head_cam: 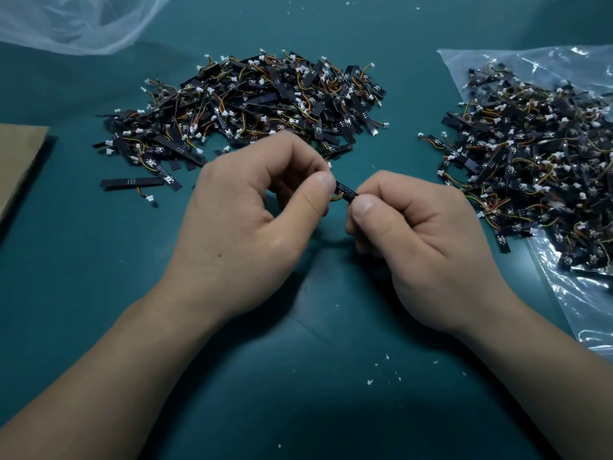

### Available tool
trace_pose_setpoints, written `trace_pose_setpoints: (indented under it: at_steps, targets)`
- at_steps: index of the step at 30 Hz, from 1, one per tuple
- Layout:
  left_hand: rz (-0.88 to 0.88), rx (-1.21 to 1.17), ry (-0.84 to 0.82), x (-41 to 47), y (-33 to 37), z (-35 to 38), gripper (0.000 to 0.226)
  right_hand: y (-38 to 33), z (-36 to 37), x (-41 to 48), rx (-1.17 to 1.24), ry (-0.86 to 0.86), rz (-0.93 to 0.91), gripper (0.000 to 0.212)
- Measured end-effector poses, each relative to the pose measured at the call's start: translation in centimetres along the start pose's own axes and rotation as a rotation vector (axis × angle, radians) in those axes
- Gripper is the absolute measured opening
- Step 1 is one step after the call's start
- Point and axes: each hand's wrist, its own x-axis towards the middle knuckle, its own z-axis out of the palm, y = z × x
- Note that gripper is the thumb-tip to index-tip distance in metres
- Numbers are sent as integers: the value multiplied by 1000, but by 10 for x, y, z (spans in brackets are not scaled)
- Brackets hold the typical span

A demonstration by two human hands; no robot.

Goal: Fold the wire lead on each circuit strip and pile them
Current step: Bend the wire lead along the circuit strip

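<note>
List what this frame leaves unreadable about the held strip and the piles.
Head view, held circuit strip: both ends covered by the left hand and right hand; whether its wire lead is folded cannot be told.
Head view, right pile and plastic bag: cut off by the right edge.
Head view, centre pile: strip markings too small to read.

A heap of black wired circuit strips (252,101) lies far centre on the teal table (99,277); a second heap (530,167) lies right, on a clear plastic bag (583,307).

An electronics assembly workbench: heaped circuit strips (252,101) on a teal mat (298,376).
</note>
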Motion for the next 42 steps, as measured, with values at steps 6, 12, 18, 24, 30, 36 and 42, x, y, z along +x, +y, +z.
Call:
trace_pose_setpoints:
  at_steps: [6, 12, 18, 24, 30, 36, 42]
  targets:
    - [7, 35, -44, -1, 3, 0, 12, -1, -1, -1, 31, 3, 12, 30]
    - [-17, 34, -52, -1, 4, 0, 13, 1, 0, -1, 31, -4, 11, 28]
    - [-25, 43, -14, 0, 5, 0, 14, 2, 1, 0, 9, 1, 7, 26]
    - [-40, 18, -6, 0, 3, 1, 11, 1, 2, 0, 10, 10, 17, 25]
    - [-41, 27, -32, 0, 2, 0, 19, -1, 2, 0, 14, 18, 23, 25]
    - [-81, 26, -77, 1, 1, 0, 24, -2, 2, 0, -20, -8, 28, 26]
    - [-64, 49, -96, 1, 1, 0, 24, 0, 2, -1, -47, -15, 11, 26]
